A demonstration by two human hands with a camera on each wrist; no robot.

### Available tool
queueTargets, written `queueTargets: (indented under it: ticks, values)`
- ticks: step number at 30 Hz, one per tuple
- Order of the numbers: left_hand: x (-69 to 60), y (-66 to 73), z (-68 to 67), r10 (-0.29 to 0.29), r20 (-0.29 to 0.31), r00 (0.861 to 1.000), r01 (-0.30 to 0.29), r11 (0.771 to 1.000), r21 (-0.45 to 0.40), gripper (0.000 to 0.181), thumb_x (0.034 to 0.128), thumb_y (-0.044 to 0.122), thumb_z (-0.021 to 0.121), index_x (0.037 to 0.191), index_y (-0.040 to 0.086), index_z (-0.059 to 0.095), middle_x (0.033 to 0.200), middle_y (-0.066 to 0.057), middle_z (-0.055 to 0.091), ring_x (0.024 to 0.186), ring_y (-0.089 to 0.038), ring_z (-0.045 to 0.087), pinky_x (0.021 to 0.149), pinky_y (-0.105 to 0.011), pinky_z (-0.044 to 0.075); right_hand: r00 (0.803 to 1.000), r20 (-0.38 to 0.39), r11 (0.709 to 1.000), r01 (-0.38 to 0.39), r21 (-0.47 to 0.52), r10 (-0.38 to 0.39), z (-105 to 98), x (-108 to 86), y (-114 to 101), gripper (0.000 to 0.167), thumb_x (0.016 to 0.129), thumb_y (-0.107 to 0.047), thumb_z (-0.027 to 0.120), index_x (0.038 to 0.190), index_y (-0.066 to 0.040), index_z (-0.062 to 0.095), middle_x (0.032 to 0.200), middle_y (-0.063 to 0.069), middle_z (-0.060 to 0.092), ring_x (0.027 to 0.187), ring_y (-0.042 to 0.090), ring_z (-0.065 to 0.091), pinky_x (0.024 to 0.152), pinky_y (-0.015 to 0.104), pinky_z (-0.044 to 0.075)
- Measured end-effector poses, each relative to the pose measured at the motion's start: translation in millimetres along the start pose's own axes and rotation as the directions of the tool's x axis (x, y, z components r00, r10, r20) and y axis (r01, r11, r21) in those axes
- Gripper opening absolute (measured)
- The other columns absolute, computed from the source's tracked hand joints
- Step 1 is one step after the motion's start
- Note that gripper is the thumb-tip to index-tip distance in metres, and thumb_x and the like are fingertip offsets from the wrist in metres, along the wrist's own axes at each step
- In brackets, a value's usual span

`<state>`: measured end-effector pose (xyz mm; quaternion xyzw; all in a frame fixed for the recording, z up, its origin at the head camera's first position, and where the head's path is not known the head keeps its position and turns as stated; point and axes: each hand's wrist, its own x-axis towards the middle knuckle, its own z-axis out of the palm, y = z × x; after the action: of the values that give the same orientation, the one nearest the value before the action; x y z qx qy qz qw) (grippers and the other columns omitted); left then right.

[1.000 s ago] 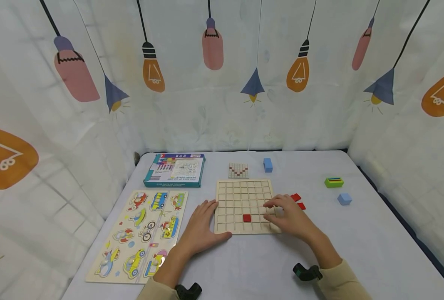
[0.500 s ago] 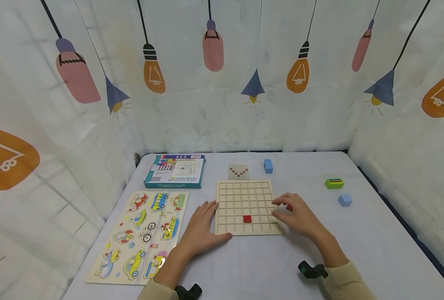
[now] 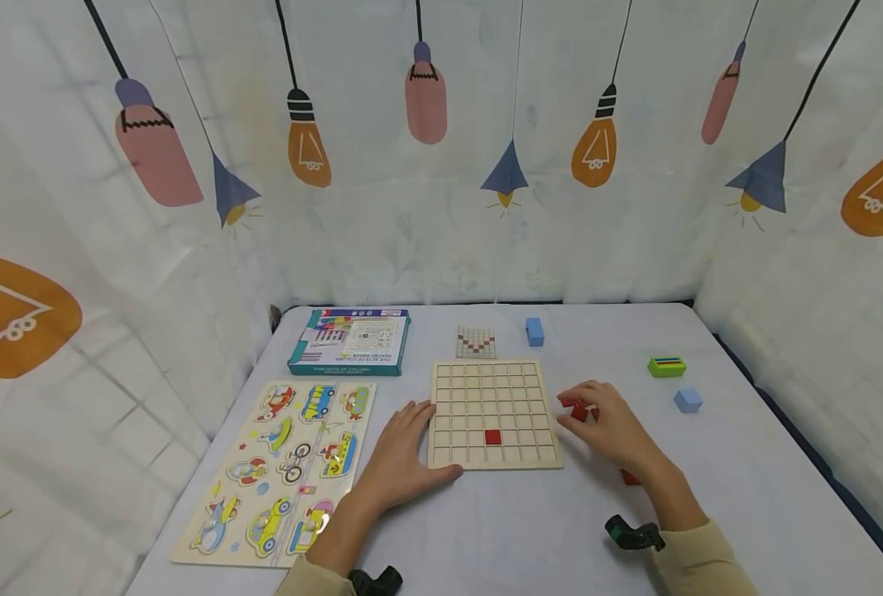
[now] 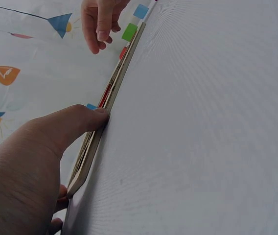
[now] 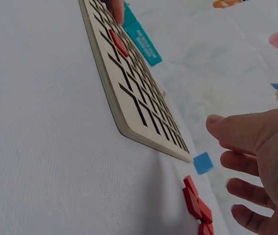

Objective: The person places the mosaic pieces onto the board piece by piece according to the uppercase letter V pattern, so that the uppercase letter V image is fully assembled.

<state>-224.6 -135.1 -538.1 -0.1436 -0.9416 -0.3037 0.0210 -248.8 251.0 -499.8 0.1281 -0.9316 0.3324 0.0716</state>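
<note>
Right hand (image 3: 611, 429) has shifted right, off the board (image 3: 496, 393), to the loose tiles (image 3: 579, 411) beside it; fingers parted, grasping nothing. Left hand (image 3: 405, 459) unchanged: relaxed against board's left edge, thumb touching near edge. One red square (image 3: 492, 437) sits in a grid cell. Judgement: filling barely begun; loose tiles remain unplaced.

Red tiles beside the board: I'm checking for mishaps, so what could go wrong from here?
Picking one from the bunched red tiles could drag its neighbours along. Near the right hand, a lone red tile, partly hidden by the forearm in the head view, might get knocked away. The board could shift if the left hand lifts off its edge.
</note>
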Motion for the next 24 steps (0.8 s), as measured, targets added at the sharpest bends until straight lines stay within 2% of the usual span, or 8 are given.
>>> queueTargets:
  ticks: [7,24]
  values:
    - [-0.4,1.9,-0.3,-0.008,0.008,1.000,0.008,1.000,0.008,0.116,0.0797,0.079,0.082,0.171,0.019,0.044,0.179,0.001,0.041,0.172,-0.031,0.027,0.140,-0.060,0.026,1.000,-0.008,1.000,0.000,-0.007,0.000,-3.3,0.5,11.7,0.033,0.100,-0.028,0.086,0.132,-0.020,0.080,0.133,0.001,0.072,0.122,0.026,0.058,0.096,0.048,0.063]
    - [0.1,-0.1,-0.5,0.010,-0.007,1.000,-0.010,1.000,0.012,0.116,0.0793,0.077,0.084,0.170,0.016,0.046,0.178,-0.002,0.043,0.171,-0.033,0.029,0.141,-0.058,0.026,0.997,0.011,0.997,-0.075,0.007,0.075,-6.8,3.4,30.4,0.037,0.102,-0.026,0.083,0.137,-0.016,0.076,0.142,0.007,0.067,0.129,0.029,0.054,0.107,0.060,0.061]
